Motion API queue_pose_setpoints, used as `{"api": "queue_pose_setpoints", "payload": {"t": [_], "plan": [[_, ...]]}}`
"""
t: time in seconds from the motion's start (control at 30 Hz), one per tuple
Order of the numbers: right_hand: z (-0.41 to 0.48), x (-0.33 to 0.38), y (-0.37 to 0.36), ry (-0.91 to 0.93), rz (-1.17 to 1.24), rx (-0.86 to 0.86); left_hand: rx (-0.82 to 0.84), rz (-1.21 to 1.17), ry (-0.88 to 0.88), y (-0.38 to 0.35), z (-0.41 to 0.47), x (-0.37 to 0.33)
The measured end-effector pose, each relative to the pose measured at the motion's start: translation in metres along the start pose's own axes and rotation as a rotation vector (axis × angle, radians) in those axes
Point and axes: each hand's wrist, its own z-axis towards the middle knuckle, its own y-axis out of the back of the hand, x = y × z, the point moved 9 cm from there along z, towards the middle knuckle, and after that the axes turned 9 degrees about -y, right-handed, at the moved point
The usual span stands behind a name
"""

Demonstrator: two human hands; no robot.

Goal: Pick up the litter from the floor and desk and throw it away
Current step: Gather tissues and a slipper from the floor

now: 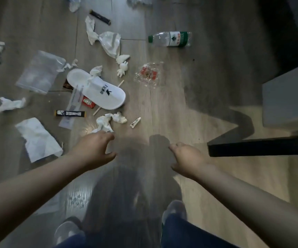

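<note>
While crumpled tissue [105, 122] lies ahead, left hand [94, 149], right hand [185, 158] grip translucent bag [141, 176].

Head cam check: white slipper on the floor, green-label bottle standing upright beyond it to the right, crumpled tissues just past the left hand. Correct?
One error: the green-label bottle lies on its side, not upright, as the head view shows. The rest holds: the white slipper is on the floor, and the crumpled tissues sit just past the left hand.

Left hand [94, 149] and right hand [185, 158] grip clear bag [126, 176]
</note>
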Motion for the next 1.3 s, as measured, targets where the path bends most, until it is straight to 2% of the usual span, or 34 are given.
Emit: {"api": "queue_pose_setpoints", "payload": {"t": [0.13,0.27,0.37,0.5,0.63,0.87,1.3], "plan": [[0.058,0.002,-0.046,0.084,-0.053,-0.076,-0.025,0.054,-0.105,-0.062,0.045,0.023],[0.088,-0.013,-0.06,0.171,-0.124,-0.179,0.023,0.107,-0.181,-0.099,0.08,0.038],[0.089,-0.033,-0.056,0.105,-0.063,-0.197,0.058,0.175,-0.188,-0.102,0.086,0.04],[0.077,-0.044,-0.052,0.028,0.13,-0.176,-0.004,0.161,-0.164,-0.088,0.081,0.03],[0.08,-0.063,-0.073,-0.044,0.106,-0.12,-0.046,0.132,-0.204,-0.088,0.085,0.024],[0.066,-0.08,-0.113,-0.166,0.162,-0.102,-0.002,0.177,-0.215,-0.106,0.091,0.02],[0.094,-0.021,-0.104,0.072,0.222,-0.154,0.006,0.093,-0.102,-0.098,0.071,0.059]]}}
